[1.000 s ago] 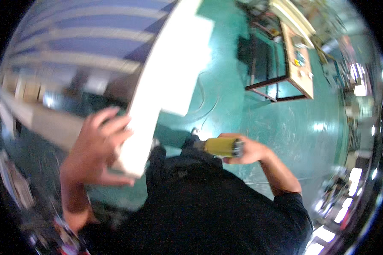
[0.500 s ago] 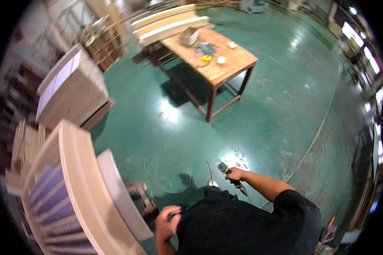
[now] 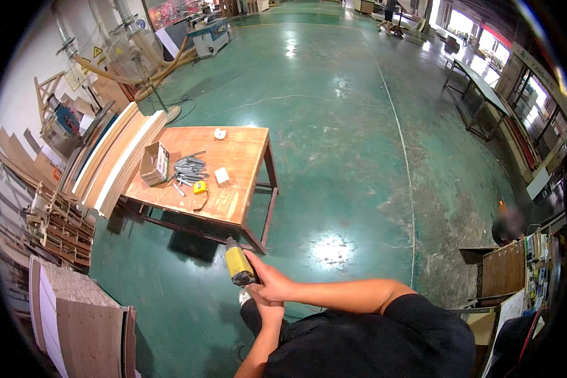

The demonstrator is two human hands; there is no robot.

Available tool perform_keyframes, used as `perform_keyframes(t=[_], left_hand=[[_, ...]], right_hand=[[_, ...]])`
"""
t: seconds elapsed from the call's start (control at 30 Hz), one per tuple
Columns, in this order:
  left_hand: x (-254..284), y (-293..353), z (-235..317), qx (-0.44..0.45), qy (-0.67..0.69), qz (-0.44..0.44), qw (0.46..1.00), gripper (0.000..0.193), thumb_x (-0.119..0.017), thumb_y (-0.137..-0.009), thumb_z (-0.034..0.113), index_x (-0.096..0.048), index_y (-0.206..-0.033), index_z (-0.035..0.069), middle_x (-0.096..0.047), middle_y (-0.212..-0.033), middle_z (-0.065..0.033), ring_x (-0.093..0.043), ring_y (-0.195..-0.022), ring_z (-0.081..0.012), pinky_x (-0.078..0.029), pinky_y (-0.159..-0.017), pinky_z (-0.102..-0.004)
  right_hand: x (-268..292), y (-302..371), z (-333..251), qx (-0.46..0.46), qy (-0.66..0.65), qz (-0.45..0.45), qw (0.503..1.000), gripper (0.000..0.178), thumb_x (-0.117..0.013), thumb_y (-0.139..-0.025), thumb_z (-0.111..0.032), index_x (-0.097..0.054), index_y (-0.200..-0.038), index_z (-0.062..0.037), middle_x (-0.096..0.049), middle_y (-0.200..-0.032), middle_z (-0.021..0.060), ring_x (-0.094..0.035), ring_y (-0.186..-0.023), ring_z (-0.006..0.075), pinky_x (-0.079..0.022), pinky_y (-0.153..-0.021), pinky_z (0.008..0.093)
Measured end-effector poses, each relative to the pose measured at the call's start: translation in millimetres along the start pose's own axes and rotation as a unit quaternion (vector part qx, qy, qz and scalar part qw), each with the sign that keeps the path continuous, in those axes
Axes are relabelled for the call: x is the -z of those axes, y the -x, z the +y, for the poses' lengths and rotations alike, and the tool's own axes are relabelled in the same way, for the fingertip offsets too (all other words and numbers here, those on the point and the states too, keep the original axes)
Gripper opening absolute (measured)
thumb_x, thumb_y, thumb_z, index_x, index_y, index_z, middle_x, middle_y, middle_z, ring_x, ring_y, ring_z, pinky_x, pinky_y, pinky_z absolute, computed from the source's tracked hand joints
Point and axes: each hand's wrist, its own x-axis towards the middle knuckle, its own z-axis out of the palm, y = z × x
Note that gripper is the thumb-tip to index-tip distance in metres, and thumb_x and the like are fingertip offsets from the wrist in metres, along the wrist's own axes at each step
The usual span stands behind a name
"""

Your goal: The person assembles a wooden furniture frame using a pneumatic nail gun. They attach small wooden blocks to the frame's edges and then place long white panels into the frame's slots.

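A yellow and black hand tool that looks like a nail gun (image 3: 238, 263) is held in front of my body, above the green floor. My right hand (image 3: 272, 281) is closed round its grip. Just below, my left hand (image 3: 268, 305) meets the tool's lower end, its fingers largely hidden by the tool and my right hand. Beyond them stands a wooden table (image 3: 223, 205). On it lie a heap of grey metal strips (image 3: 190, 169), an open cardboard box (image 3: 154, 165), a yellow tape measure (image 3: 200, 187), a small white block (image 3: 222, 175) and a white roll (image 3: 220, 133).
Long curved boards (image 3: 123, 157) are stacked against the table's left end. A pale stack of panels (image 3: 82, 321) stands at lower left. Wooden racks (image 3: 60, 230) line the left side. To the right are a long bench (image 3: 482, 85) and a cluttered shelf (image 3: 504, 271). A blue machine (image 3: 210, 38) stands far back.
My view has swung so that the table now sits further left and the curved wooden frame is out of sight. The nail gun has moved left, and my left hand has joined my right at it.
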Motion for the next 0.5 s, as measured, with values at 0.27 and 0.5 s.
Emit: perform_keyframes(t=[0.27, 0.5], left_hand=[[205, -209, 3, 0.075, 0.244, -0.006, 0.967, 0.060, -0.030, -0.107, 0.049, -0.031, -0.152, 0.010, -0.047, -0.142, -0.0072, -0.047, -0.132, -0.0259, -0.037, -0.110, -0.0407], [388, -387, 101, 0.031, -0.107, 0.185, 0.976, 0.069, -0.066, -0.089, 0.009, -0.033, -0.150, 0.003, -0.060, -0.113, -0.0093, -0.060, -0.090, -0.0163, -0.050, -0.080, -0.0313]], right_hand=[[-155, -231, 40, -0.156, 0.155, -0.055, 0.974, 0.096, -0.073, -0.081, -0.016, -0.015, -0.156, -0.0030, -0.052, -0.135, 0.0324, -0.053, -0.124, 0.0460, -0.044, -0.103, 0.0469], [-219, -286, 94, -0.239, 0.020, -0.061, 0.969, 0.057, -0.068, -0.089, -0.020, -0.045, -0.139, -0.0052, -0.066, -0.119, 0.0220, -0.067, -0.106, 0.0346, -0.053, -0.093, 0.0410]])
